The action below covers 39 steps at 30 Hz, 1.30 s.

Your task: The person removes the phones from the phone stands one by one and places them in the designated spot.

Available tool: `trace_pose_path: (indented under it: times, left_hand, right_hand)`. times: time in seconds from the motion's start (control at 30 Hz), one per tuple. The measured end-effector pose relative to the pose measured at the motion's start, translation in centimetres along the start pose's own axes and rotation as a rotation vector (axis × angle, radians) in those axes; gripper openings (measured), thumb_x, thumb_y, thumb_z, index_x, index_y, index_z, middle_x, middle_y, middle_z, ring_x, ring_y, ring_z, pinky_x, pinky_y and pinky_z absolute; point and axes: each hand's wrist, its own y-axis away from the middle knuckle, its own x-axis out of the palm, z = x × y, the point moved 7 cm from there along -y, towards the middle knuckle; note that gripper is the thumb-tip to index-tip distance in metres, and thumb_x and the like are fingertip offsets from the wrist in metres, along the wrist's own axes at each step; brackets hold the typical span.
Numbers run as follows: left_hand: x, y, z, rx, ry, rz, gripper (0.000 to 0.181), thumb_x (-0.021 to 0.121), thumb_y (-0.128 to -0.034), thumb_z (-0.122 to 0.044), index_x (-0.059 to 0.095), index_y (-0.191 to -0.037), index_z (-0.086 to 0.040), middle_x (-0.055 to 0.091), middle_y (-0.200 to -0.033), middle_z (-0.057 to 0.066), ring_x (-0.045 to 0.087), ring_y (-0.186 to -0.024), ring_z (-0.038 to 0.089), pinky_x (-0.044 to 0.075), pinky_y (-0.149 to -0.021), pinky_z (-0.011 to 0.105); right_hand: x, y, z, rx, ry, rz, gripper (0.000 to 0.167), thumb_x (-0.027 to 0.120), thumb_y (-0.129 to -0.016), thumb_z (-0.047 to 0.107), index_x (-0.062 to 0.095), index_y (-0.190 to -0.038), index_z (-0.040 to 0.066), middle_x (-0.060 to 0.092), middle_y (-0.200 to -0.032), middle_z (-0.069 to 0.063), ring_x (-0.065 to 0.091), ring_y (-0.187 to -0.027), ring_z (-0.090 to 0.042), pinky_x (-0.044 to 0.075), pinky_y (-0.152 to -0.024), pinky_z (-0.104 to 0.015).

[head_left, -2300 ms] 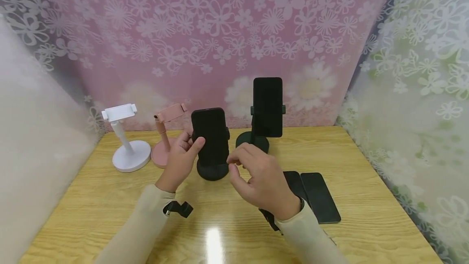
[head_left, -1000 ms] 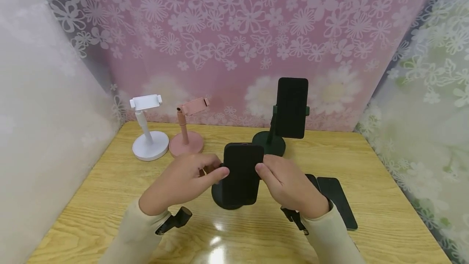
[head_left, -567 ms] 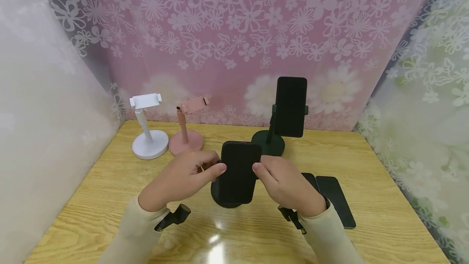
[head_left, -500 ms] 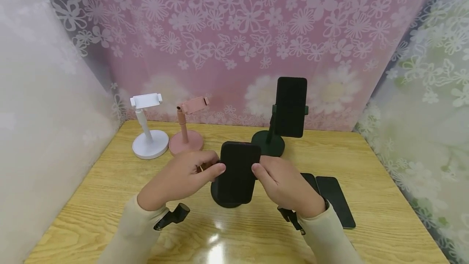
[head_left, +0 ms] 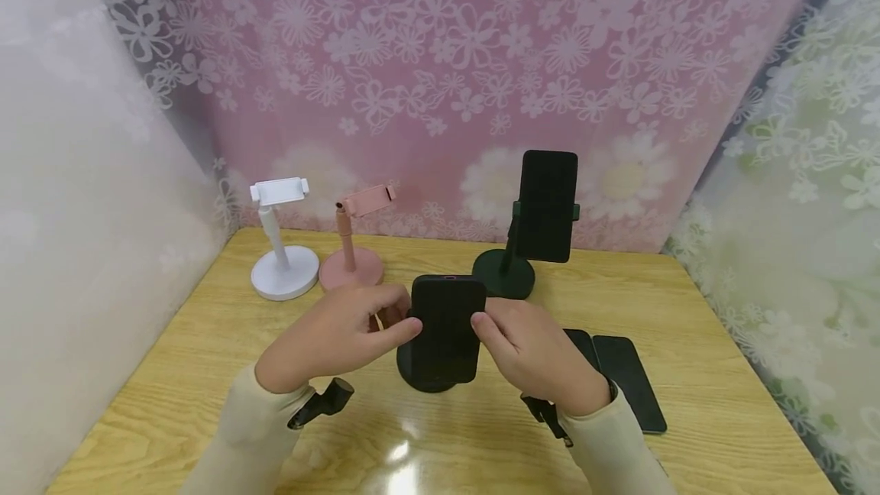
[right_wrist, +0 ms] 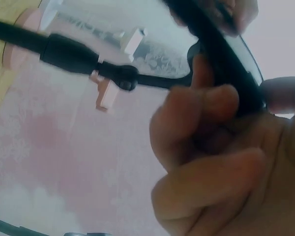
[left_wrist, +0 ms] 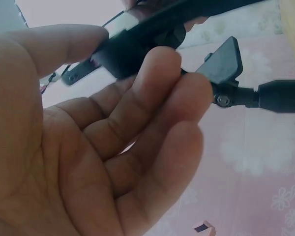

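A black smartphone [head_left: 448, 331] sits in a black phone stand whose round base [head_left: 407, 367] shows behind its lower left. My left hand [head_left: 347, 331] holds the left edge, thumb at the front and fingers behind. On the opposite edge, my right hand [head_left: 539, 354] pinches the phone between its thumb and curled fingers. The phone leans, with the thin face of its upper edge showing. The left wrist view catches the stand's dark post [left_wrist: 285, 96] and joint beyond the fingers. In the right wrist view, the post [right_wrist: 69, 53] leads to the back of the holder, partly hidden by fingers.
A white phone stand [head_left: 283, 273] and a pink one [head_left: 352, 267] stand at the back left. Behind the right hand, a dark green stand [head_left: 502, 281] carries an upright phone [head_left: 547, 205]. Two more phones lie flat at the right, including this one [head_left: 629, 380].
The stand with its phone has come nearer, and the phone has tilted from upright. My right hand, earlier off the phone, has gripped its right edge. Over the last second, the phone's tilt changes slightly.
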Motion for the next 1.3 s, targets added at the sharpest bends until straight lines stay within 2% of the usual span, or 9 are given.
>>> trace_pose_path:
  times: [0.27, 0.37, 0.5, 0.77, 0.87, 1.03, 1.2, 1.3]
  left_hand:
    - [0.0, 0.0, -0.3, 0.011, -0.009, -0.022, 0.017, 0.063, -0.1044, -0.036, 0.063, -0.093, -0.023, 0.062, -0.080, -0.017, 0.056, -0.064, 0.003, 0.051, -0.062, 0.027]
    - [0.0, -0.1, -0.5, 0.028, -0.006, -0.032, 0.017, 0.064, -0.1042, -0.035, 0.063, -0.093, -0.022, 0.061, -0.079, -0.017, 0.055, -0.062, 0.003, 0.050, -0.060, 0.026]
    - [-0.2, 0.0, -0.5, 0.041, -0.010, -0.043, 0.016, 0.064, -0.1040, -0.034, 0.063, -0.093, -0.023, 0.061, -0.078, -0.018, 0.055, -0.063, 0.001, 0.050, -0.060, 0.026]
    - [-0.2, 0.1, -0.7, 0.062, -0.025, -0.033, 0.021, 0.062, -0.1046, -0.041, 0.066, -0.097, -0.021, 0.061, -0.077, -0.018, 0.054, -0.063, 0.000, 0.050, -0.062, 0.026]
    - [-0.1, 0.1, -0.6, 0.043, -0.001, -0.005, 0.024, 0.062, -0.1042, -0.042, 0.067, -0.099, -0.019, 0.062, -0.079, -0.017, 0.057, -0.066, 0.000, 0.052, -0.065, 0.026]
    - [0.3, 0.0, -0.4, -0.015, 0.022, 0.067, 0.024, 0.065, -0.1024, -0.043, 0.065, -0.104, -0.019, 0.064, -0.085, -0.016, 0.061, -0.073, 0.001, 0.054, -0.071, 0.028]
    - [0.3, 0.0, -0.3, -0.042, 0.012, 0.082, 0.019, 0.071, -0.0994, -0.039, 0.064, -0.104, -0.021, 0.065, -0.086, -0.019, 0.063, -0.074, 0.000, 0.055, -0.071, 0.027]
    - [0.1, 0.1, -0.2, -0.040, 0.019, 0.074, 0.019, 0.071, -0.0995, -0.039, 0.064, -0.103, -0.022, 0.065, -0.085, -0.020, 0.063, -0.073, 0.000, 0.055, -0.071, 0.027]
  right_hand:
    - [-0.3, 0.0, 0.2, 0.042, 0.010, -0.013, 0.041, 0.050, -0.109, 0.026, 0.047, -0.068, 0.021, 0.037, -0.061, 0.010, 0.036, -0.052, -0.005, 0.035, -0.052, -0.025]
    - [-0.5, 0.0, 0.3, 0.044, 0.026, -0.025, 0.033, 0.051, -0.109, 0.028, 0.053, -0.076, 0.022, 0.039, -0.064, 0.011, 0.040, -0.056, -0.004, 0.038, -0.054, -0.026]
    - [-0.9, 0.0, 0.5, 0.029, 0.051, -0.056, 0.018, 0.052, -0.108, 0.024, 0.063, -0.094, 0.024, 0.043, -0.068, 0.013, 0.045, -0.062, -0.004, 0.041, -0.058, -0.027]
    - [-0.9, 0.1, 0.5, 0.017, 0.042, -0.074, 0.022, 0.049, -0.107, 0.018, 0.060, -0.089, 0.022, 0.041, -0.068, 0.012, 0.043, -0.061, -0.004, 0.040, -0.058, -0.027]
    - [-0.8, 0.2, 0.4, 0.024, 0.047, -0.081, 0.020, 0.050, -0.106, 0.016, 0.067, -0.099, 0.023, 0.043, -0.069, 0.013, 0.045, -0.063, -0.005, 0.042, -0.060, -0.027]
    - [-0.8, 0.4, 0.4, 0.018, 0.067, -0.097, 0.021, 0.048, -0.106, 0.015, 0.066, -0.097, 0.021, 0.041, -0.068, 0.014, 0.045, -0.064, -0.004, 0.041, -0.060, -0.027]
    - [-0.6, 0.3, 0.6, -0.006, 0.048, -0.123, 0.020, 0.047, -0.107, 0.014, 0.067, -0.106, 0.018, 0.042, -0.070, 0.014, 0.047, -0.066, -0.004, 0.042, -0.061, -0.027]
    - [-1.1, 0.4, 1.0, -0.037, 0.073, -0.218, 0.013, 0.053, -0.104, 0.015, 0.064, -0.111, 0.015, 0.050, -0.079, 0.010, 0.051, -0.069, -0.005, 0.047, -0.064, -0.027]
